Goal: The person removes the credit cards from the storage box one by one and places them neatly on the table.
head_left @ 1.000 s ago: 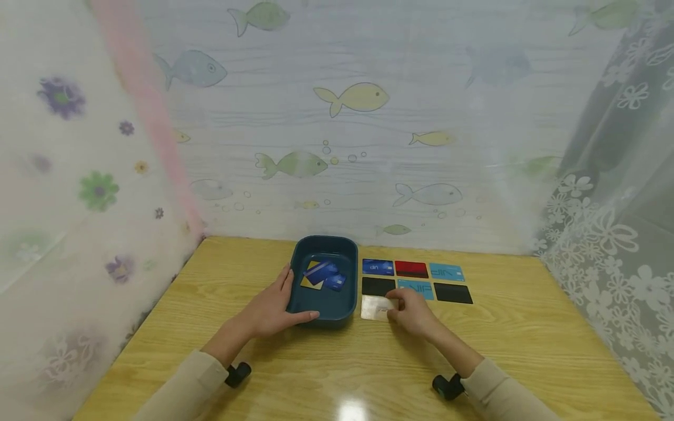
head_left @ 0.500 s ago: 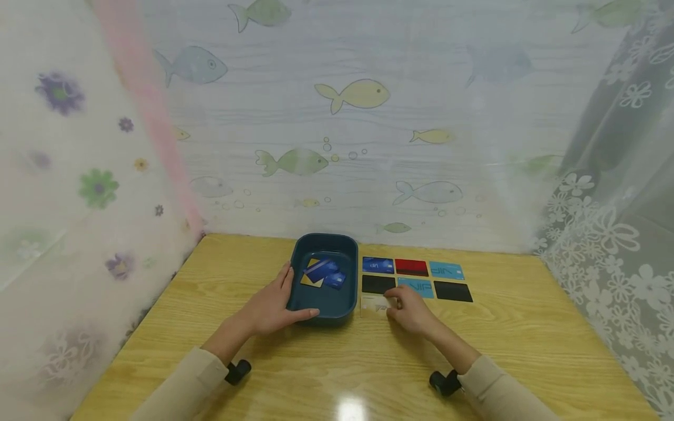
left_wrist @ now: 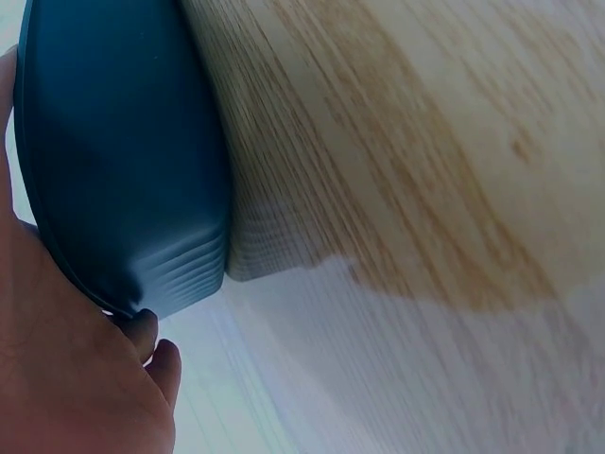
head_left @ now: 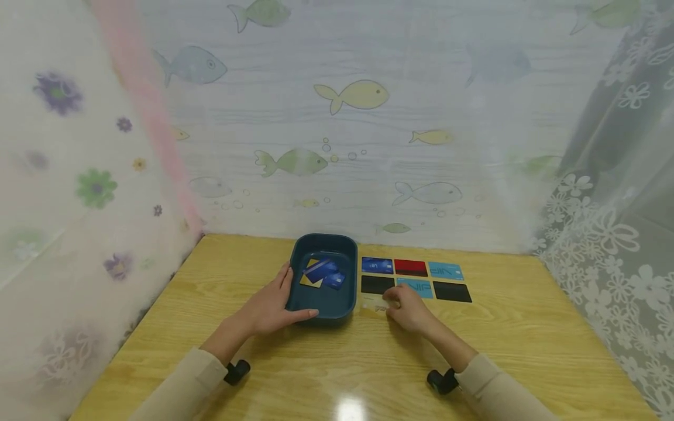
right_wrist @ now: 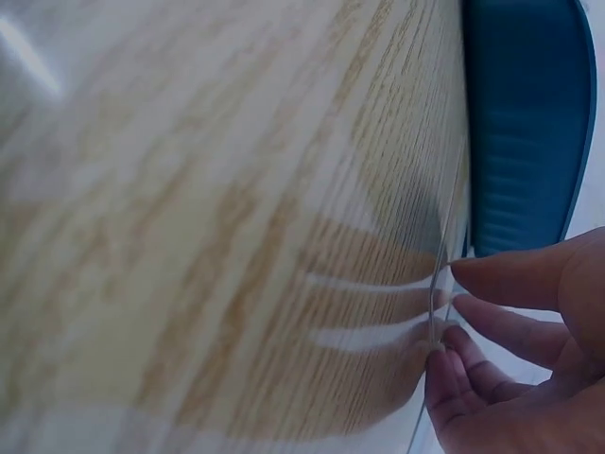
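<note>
On the left of the work area stands a deep blue plastic tray (head_left: 326, 242). My left hand (head_left: 265, 307) holds its near left corner, the thumb over the front rim and the fingers along the left wall. Inside the tray lie overlapping blue cards (head_left: 320, 271) and a gold card (head_left: 312, 283). To the right of the tray, my right hand (head_left: 411, 310) pinches the right end of a pale, see-through-looking card (head_left: 372, 302). In the right wrist view this card (right_wrist: 434, 295) shows only as a thin edge at the fingertips.
Beyond my right hand, cards lie in two rows: a blue card (head_left: 377, 265), a red card (head_left: 411, 268), a light blue card (head_left: 445, 271), black cards (head_left: 452, 292) and another light blue card (head_left: 413, 286). A fish-patterned curtain (head_left: 337, 175) borders the table (head_left: 337, 362) behind.
The pale card's face has gone from bright and glossy to faint and looks narrower, as if tilting in my right hand. My left hand and the tray stay in place.
</note>
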The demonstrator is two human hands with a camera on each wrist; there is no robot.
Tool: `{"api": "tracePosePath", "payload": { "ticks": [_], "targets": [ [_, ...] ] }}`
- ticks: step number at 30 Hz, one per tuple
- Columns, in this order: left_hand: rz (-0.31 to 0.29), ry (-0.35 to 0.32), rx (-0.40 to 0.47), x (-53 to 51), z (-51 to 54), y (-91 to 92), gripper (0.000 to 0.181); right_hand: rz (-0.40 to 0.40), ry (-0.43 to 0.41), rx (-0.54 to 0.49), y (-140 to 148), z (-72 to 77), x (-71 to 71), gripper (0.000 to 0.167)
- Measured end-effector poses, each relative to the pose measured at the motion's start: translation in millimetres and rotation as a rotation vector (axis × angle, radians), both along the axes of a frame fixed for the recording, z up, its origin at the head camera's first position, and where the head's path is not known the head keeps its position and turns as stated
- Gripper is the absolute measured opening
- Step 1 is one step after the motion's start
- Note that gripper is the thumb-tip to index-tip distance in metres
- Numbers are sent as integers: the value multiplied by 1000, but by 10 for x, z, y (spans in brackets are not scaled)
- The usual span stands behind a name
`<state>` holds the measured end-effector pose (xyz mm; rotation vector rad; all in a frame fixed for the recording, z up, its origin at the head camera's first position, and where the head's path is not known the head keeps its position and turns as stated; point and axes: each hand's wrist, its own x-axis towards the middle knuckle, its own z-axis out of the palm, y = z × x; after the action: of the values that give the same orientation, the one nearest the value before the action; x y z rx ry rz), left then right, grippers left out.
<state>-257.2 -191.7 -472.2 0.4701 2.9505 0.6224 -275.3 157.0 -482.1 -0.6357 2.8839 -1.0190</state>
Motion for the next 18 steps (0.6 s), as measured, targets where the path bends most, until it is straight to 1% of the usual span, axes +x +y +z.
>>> {"api": "tracePosePath", "payload": {
  "ticks": [4, 7, 9, 12, 15, 18],
  "targets": [
    [10, 5, 3, -5, 18, -12, 131, 12, 24, 3, -14, 19, -36, 27],
    [10, 3, 3, -10, 10, -20, 131, -10, 2, -26, -12, 83, -44, 27],
    [9, 3, 2, -11, -1, -23, 131, -27, -2, -64, -7, 158, -51, 27],
    [5, 1, 2, -9, -18, -20, 131, -46, 18, -121, -11, 300, -67, 26],
    [1, 6, 5, -8, -26, -10, 130, -17, 58, -138, -51, 432, -96, 27],
    [-9, 6, 2, 0, -6, 9, 130, 13, 61, -155, -137, 525, -124, 32]
  ]
}}
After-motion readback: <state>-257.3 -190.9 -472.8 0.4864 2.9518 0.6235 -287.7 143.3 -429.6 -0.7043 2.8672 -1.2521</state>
